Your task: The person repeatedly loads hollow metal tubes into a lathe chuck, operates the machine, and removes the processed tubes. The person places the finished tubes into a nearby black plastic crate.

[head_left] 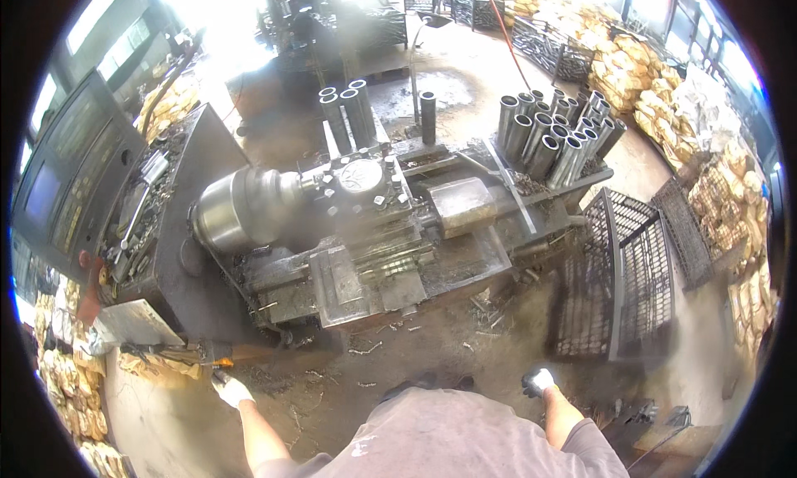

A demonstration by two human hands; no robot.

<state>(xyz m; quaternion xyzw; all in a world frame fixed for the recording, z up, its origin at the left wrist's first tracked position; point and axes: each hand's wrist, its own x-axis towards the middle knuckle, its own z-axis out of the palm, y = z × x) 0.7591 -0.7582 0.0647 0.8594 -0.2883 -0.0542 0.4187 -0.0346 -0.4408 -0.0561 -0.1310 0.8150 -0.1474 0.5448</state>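
My left hand, in a white glove with dark fingertips, is low on the left with its fingers stretched out. Just beyond those fingertips is a small orange handle; a gap seems to lie between them. My right hand, gloved alike, hangs at my right side, fingers loosely apart and nothing visible in it. Ahead of me stands a metal lathe, with a large round chuck at its left and a tool turret in the middle. Neither hand touches the lathe.
Many upright steel tubes stand at the lathe's right end, several more behind the turret. A black mesh crate is on the right. A control panel rises at left. Metal shavings litter the floor; stacked yellowish sacks line the right.
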